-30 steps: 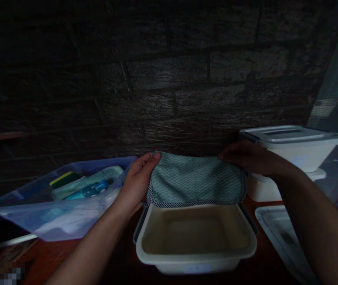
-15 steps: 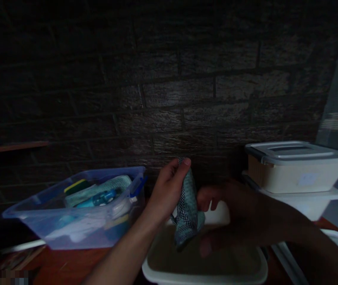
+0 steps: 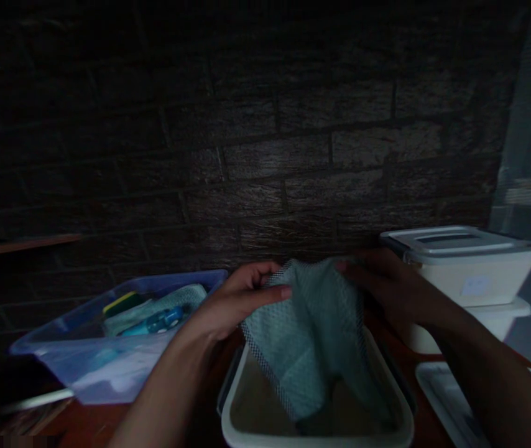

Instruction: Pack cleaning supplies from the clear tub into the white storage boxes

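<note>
A blue-green cleaning cloth (image 3: 298,348) with a black-and-white checked edge hangs spread between my two hands. My left hand (image 3: 251,295) pinches its upper left corner, thumb across the front. At the upper right corner, my right hand (image 3: 380,280) grips the cloth; its fingers are dim and partly hidden. Below, a white plastic box (image 3: 316,438) stands without its lid, and the cloth's lower part hangs over and into its opening. Whether the cloth touches the box floor I cannot tell.
On the left, a clear blue bin (image 3: 92,367) holds a yellow sponge (image 3: 120,303), a folded cloth (image 3: 186,298) and a blue bottle (image 3: 158,320). Stacked lidded boxes (image 3: 461,267) stand at the right. A white lid (image 3: 438,379) lies by my right forearm. A dark brick wall (image 3: 256,155) rises behind.
The cloth has gone from bunched in my left hand to spread out between both hands. My right hand has moved up and taken hold of its other corner.
</note>
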`<state>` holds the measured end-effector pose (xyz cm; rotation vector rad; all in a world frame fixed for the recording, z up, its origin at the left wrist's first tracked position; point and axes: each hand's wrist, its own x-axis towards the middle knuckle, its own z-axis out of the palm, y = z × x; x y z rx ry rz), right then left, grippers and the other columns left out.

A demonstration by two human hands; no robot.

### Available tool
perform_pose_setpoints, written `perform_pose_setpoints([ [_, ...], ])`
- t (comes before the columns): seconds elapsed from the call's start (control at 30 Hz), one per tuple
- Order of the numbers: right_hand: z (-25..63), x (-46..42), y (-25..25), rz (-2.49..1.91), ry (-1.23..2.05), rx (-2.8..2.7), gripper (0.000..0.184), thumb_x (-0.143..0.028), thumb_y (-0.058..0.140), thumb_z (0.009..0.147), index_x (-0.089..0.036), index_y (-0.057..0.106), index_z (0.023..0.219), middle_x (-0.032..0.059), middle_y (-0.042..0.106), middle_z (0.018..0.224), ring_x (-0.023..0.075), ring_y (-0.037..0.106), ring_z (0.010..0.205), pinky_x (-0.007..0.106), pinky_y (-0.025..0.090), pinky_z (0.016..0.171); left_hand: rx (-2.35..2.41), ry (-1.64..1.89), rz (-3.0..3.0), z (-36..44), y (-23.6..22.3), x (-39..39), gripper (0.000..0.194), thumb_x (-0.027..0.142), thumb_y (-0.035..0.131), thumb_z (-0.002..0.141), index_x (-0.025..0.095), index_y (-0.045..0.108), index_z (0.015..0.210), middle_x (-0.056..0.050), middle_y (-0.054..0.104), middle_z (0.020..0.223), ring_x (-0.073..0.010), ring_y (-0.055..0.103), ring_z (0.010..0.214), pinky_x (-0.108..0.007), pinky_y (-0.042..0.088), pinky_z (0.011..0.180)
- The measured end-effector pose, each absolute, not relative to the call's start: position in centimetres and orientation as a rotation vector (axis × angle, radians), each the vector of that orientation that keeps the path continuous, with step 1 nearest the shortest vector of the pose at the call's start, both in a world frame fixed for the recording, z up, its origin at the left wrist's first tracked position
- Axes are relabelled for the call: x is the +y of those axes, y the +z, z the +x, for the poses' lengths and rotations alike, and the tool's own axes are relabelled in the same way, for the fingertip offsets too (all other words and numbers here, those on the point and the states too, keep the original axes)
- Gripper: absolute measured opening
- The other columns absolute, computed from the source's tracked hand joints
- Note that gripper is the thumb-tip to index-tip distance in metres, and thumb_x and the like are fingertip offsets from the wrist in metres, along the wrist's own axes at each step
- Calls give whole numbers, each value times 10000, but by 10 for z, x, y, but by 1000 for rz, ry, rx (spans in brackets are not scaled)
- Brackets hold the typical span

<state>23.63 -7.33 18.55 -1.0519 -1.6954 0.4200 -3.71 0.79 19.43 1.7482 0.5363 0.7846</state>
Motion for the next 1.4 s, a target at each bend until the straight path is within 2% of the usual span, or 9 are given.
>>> perform_pose_setpoints([
  [0.1, 258, -65, 188, -995, 634, -1520, 278, -481, 697, 941, -215, 759, 887, -1, 708, 801, 155, 623, 730, 266, 489, 677, 556, 742, 1749, -55, 196, 27, 160, 302, 832, 832, 167, 755, 870, 2, 696, 800, -77, 611, 661, -158, 454, 607],
  [0.17, 269, -63, 187, -952, 767, -1461, 278, -467, 726, 925, -198, 757, 864, -3, 704, 773, 131, 599, 667, 249, 477, 632, 549, 737, 1734, -62, 195, 36, 166, 298, 832, 834, 155, 750, 808, 18, 662, 719, -55, 579, 603, -132, 429, 550],
  [0.33, 278, -61, 186, -812, 995, -1357, 232, -416, 765, 902, -186, 788, 879, 29, 763, 845, 151, 677, 741, 264, 541, 737, 477, 827, 1646, -67, 193, 49, 174, 272, 879, 779, 149, 757, 796, 21, 664, 690, -61, 608, 603, -125, 496, 561],
  [0.43, 277, -58, 188, -779, 1029, -1282, 229, -420, 770, 890, -194, 799, 899, 44, 779, 884, 176, 702, 800, 289, 554, 813, 429, 898, 1600, -69, 192, 50, 194, 232, 874, 782, 153, 788, 936, -19, 741, 811, -94, 686, 690, -160, 571, 661],
  [0.57, 276, -55, 191, -810, 940, -1137, 211, -405, 808, 845, -197, 800, 878, 38, 776, 880, 177, 691, 790, 273, 551, 780, 387, 990, 1571, -72, 193, 47, 436, 123, 855, 772, 186, 762, 1193, -63, 785, 1036, -127, 747, 847, -184, 605, 788],
  [0.77, 278, -52, 193, -851, 812, -964, 173, -374, 830, 814, -205, 796, 830, 19, 743, 801, 159, 642, 701, 242, 520, 668, 380, 1086, 1596, -69, 198, 38, 513, 27, 895, 657, 191, 775, 1129, -33, 796, 945, -105, 744, 700, -163, 606, 690],
  [1.03, 280, -48, 191, -897, 757, -881, 150, -361, 825, 809, -214, 798, 818, 24, 730, 779, 162, 633, 706, 242, 505, 656, 316, 1195, 1553, -65, 197, 40, 403, 100, 878, 748, 176, 768, 1127, -14, 795, 817, -90, 742, 702, -159, 598, 722],
  [1.23, 282, -48, 190, -909, 748, -849, 181, -361, 857, 759, -204, 790, 818, 26, 733, 844, 176, 640, 752, 264, 509, 692, 325, 1238, 1459, -65, 196, 47, 218, 188, 838, 826, 118, 794, 1027, -68, 801, 905, -131, 756, 785, -220, 627, 768],
  [1.4, 284, -46, 190, -910, 739, -844, 192, -373, 871, 744, -213, 800, 822, 33, 747, 882, 191, 647, 791, 276, 502, 693, 301, 1241, 1409, -61, 196, 49, 206, 291, 768, 900, 110, 788, 998, -109, 799, 873, -168, 766, 782, -267, 631, 773],
])
